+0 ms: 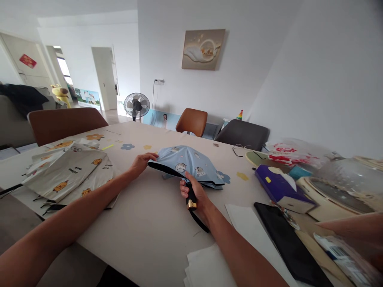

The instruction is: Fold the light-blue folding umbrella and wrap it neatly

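Observation:
A light blue folding umbrella (pixel 191 163) with cartoon prints lies partly collapsed on the beige table (pixel 149 223). My right hand (pixel 194 193) is wrapped round its black handle, which ends in a gold ring with a black strap trailing toward me. My left hand (pixel 142 162) pinches the left edge of the blue canopy. A second umbrella (pixel 70 173), beige with orange cartoon figures, lies spread flat on the table to the left, away from both hands.
At the right are a purple tissue box (pixel 279 187), a black tablet (pixel 287 239), white paper sheets (pixel 209 265), glasses (pixel 242 149), a lidded pot (pixel 335 191) and packaged items. Brown chairs (pixel 64 123) stand around the table. A floor fan (pixel 137 105) stands behind.

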The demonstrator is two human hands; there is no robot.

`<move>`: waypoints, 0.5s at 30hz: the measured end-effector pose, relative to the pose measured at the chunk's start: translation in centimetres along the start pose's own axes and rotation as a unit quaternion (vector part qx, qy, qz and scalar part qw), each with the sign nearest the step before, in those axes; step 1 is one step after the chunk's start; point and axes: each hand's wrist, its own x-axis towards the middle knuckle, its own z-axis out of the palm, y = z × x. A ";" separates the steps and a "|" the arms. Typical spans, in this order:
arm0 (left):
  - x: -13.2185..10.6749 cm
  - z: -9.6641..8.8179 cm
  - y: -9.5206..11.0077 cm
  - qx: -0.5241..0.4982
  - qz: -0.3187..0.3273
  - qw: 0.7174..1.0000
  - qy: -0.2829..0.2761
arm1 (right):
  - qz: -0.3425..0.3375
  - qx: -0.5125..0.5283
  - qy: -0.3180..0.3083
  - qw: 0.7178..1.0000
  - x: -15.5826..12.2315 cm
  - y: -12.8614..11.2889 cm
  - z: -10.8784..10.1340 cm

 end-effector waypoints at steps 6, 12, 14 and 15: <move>-0.1 -0.3 0.4 -0.028 -0.028 0.999 -0.011 | 0.007 -0.016 0.008 1.000 0.1 -0.1 -0.2; -0.2 -0.5 0.7 -0.057 -0.072 0.996 -0.014 | 0.017 -0.007 0.009 1.000 0.1 -0.1 -0.2; -0.2 -0.6 0.5 -0.068 -0.090 0.993 -0.013 | 0.001 -0.008 0.010 1.000 0.1 0.0 -0.2; -0.1 -0.6 0.3 -0.074 -0.098 0.992 -0.013 | -0.005 -0.013 0.009 1.000 0.1 0.0 -0.1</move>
